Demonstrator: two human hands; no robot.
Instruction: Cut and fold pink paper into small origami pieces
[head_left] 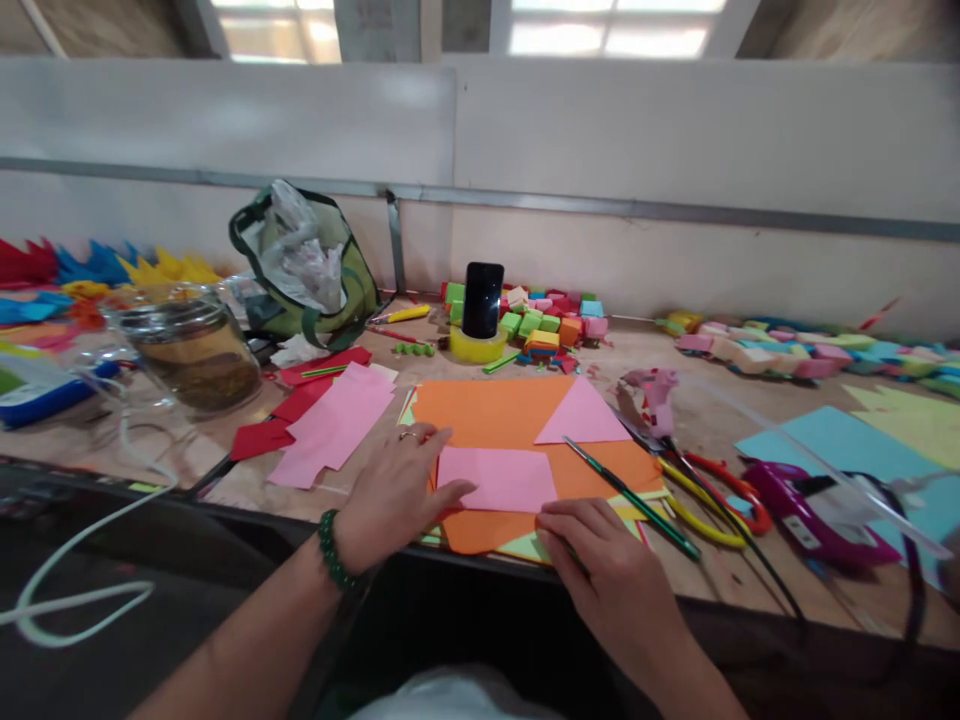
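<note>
A folded-looking pink paper rectangle (495, 480) lies on orange paper (480, 412) in front of me. My left hand (397, 480) rests at its left edge, open, with the thumb stretched over the pink surface and the fingers on the orange paper. At the lower right corner, my right hand (592, 545) is closed, its thumb and fingertips pinching the paper's edge. A pink paper triangle (585, 412) sits on the orange paper's upper right. Beside it slants a green pen-like tool (630, 492), just above my right hand.
Scissors (712, 505) and a magenta glue gun (817, 515) lie right. Pink sheets (337, 425) and a glass jar (187, 345) stand left. Behind are a phone (482, 298) on a tape roll (478, 345), folded paper pieces (536, 325) and a green bag (352, 285).
</note>
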